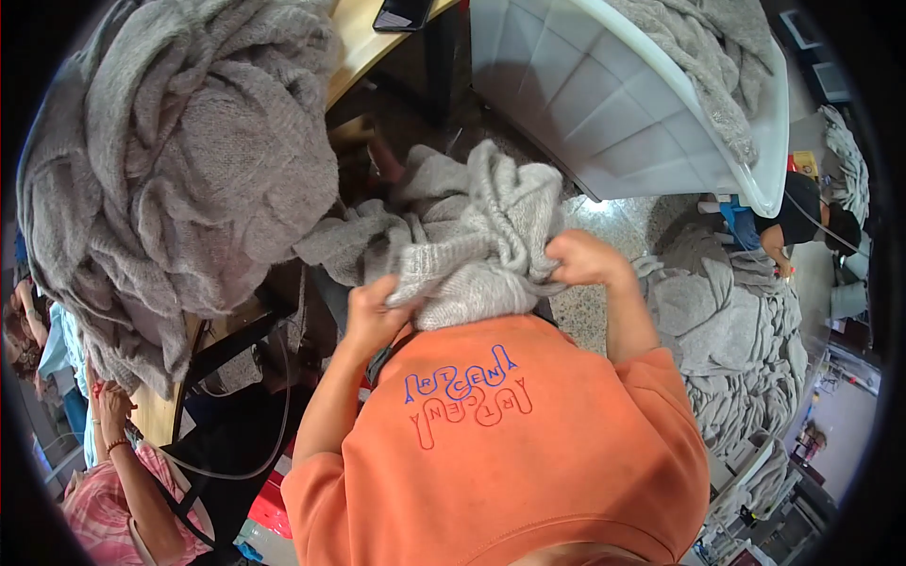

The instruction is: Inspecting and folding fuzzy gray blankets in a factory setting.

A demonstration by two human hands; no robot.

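A light grey knitted garment (477, 274) lies bunched across my lap, its ribbed edge turned toward me. My left hand (373, 319) is closed on the garment's left side. At its right side, my right hand (583, 258) grips the fabric in a closed pinch. The stretch of knit between my hands is crumpled and folded over itself. Just beyond it, a darker grey knit part (354, 245) reaches left toward the big pile. Which piece that part belongs to, I cannot tell.
A tall heap of grey knitwear (208, 151) covers a wooden table (363, 42), with a phone (403, 15) on it. A white plastic bin (576, 94) holding knits stands at the far right. Stacked knits (717, 321) lie right. Co-workers (142, 481) (812, 222) are on both sides.
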